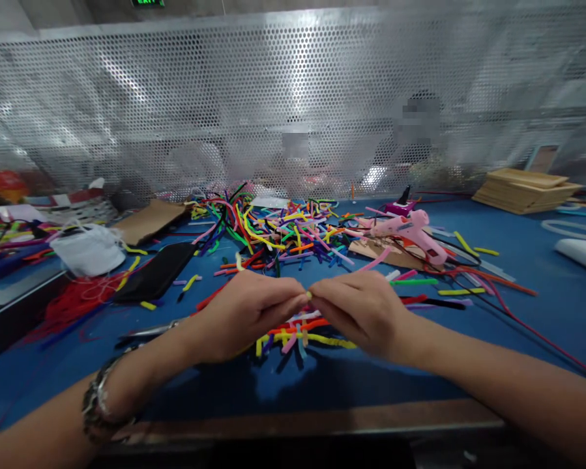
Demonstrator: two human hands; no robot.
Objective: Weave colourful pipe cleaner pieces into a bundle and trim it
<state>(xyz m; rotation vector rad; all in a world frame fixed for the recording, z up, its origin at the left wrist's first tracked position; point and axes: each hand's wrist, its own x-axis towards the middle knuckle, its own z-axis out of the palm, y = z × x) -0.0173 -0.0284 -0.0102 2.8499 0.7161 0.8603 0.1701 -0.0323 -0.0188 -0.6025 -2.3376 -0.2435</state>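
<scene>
Far left on the blue bench [542, 293]: white mask [87, 251], red thread [75, 299] in front of it, black pouch [156, 270] just right of it, cardboard [148, 221] behind. A metal tool [146, 332] lies near the left wrist, which wears a bracelet [100, 397].

Left hand [244, 312]: fingers curled, thumb and forefinger pinching the left end of a short yellow stem [309, 295]. The stem is held at centre, just above the bench, between the two hands' fingertips. Below the hands is a small pile [317, 335] of cut coloured stems on the bench. A big heap [273, 225] of them sits further back at centre.

Right hand [366, 312]: same pinch on the stem's right end, fingertips almost touching the left hand's.

Right of centre, a pink glue gun [410, 231] rests on cardboard scrap, with red wires running right. Far right are stacked boards [525, 189] and a white roll [583, 253]. A perforated screen [293, 98] stands behind the bench.
</scene>
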